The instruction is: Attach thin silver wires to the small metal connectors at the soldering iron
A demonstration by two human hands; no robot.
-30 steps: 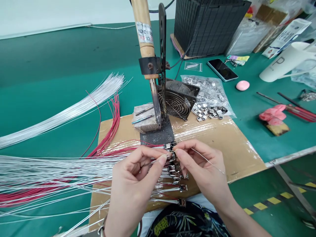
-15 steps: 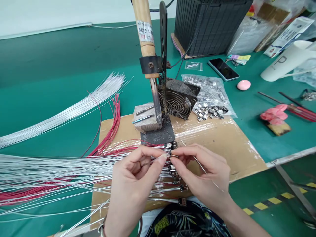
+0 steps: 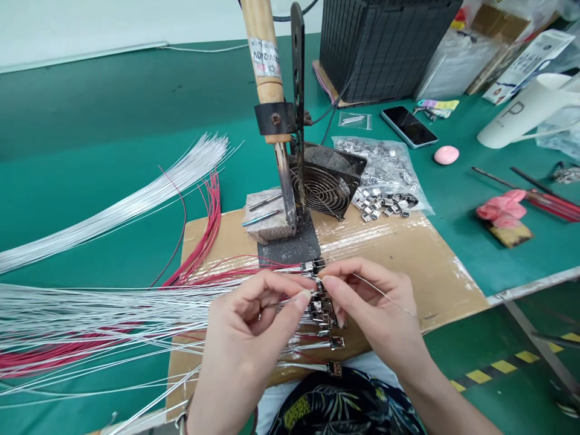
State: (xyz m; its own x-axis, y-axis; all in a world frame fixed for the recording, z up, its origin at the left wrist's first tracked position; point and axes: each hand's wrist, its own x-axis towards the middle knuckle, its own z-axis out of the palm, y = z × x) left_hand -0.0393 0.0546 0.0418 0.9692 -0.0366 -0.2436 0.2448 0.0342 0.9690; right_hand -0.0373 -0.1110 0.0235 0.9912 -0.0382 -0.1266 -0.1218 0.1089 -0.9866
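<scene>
My left hand [image 3: 254, 338] is closed, pinching a thin white wire [image 3: 285, 300] between thumb and forefinger. Close against those fingertips, my right hand [image 3: 376, 308] pinches a small connector [image 3: 319, 285], mostly hidden by the fingers. A thin silvery wire [image 3: 380, 292], like solder, also passes through the right hand and curves over its back. Under both hands lies a row of metal USB-type connectors [image 3: 336, 343] with white and red wires attached. Just beyond them a soldering iron [image 3: 267, 72] with a wooden handle is clamped tip-down in a black stand [image 3: 299, 60].
Bundles of white wires [image 3: 172, 190] and red wires [image 3: 206, 229] spread left. A stone-like block [image 3: 267, 232] sits beside the iron's tip. Behind are a black fan [image 3: 324, 187], a bag of connectors [image 3: 385, 163], a phone [image 3: 410, 127] and a black crate [image 3: 385, 54]. Cardboard [image 3: 389, 260] covers the green table.
My right hand has shifted slightly, its fingertips drawing up and a little right, and the thin silvery wire lies flatter. My left hand keeps its pinch, its fingertips slightly lower and to the right.
</scene>
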